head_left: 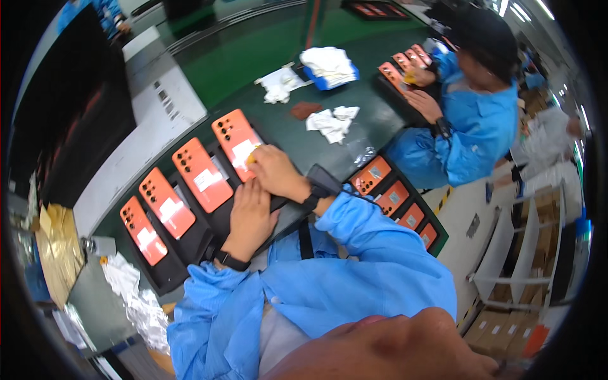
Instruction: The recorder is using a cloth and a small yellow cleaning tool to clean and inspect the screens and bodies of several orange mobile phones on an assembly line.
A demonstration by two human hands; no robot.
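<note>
Four orange phones with dark camera rings lie back side up in a slanted row on a black tray point(278, 201). Over the rightmost phone point(235, 134), my right hand point(278, 172) presses a small yellow piece point(253, 154) against its back, fingers closed around it; its exact kind is hidden. My left hand point(251, 214) rests at that phone's lower edge, its fingers stretched out flat. Next to it on the left is another phone point(201, 174), followed by a third point(166, 202) and a fourth point(143, 230). Each bears a whitish label or glare patch.
Crumpled white cloths point(332, 123) and a brown cloth point(305, 110) lie beyond the tray. A blue-edged white stack point(329, 66) stands farther back. At right, a co-worker point(472, 120) handles similar phones, near another phone tray point(405, 204). Silver foil point(147, 313) lies at left.
</note>
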